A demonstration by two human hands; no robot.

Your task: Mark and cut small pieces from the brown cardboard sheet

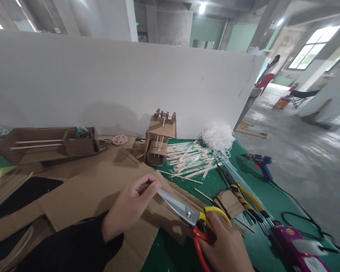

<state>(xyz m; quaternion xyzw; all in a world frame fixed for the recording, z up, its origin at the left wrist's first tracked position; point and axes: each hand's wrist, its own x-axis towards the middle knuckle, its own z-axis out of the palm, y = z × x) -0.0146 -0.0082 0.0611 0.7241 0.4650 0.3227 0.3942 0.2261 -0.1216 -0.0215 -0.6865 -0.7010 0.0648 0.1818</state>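
My right hand grips a pair of scissors by its yellow and red handles. The blades look closed and point up and to the left. Beside the blade tip, my left hand is closed, thumb and forefinger pinched together. Whatever sits in that pinch, if anything, is too small or hidden to make out. Beneath both hands lie large flat pieces of brown cardboard. Just beyond stands a small cardboard structure with thin sticks fixed in it.
Packaged wooden chopsticks lie beside a heap of white string. Pliers, a blue glue gun and a purple box with a cable occupy the right side. A long cardboard box lies left, before a white partition.
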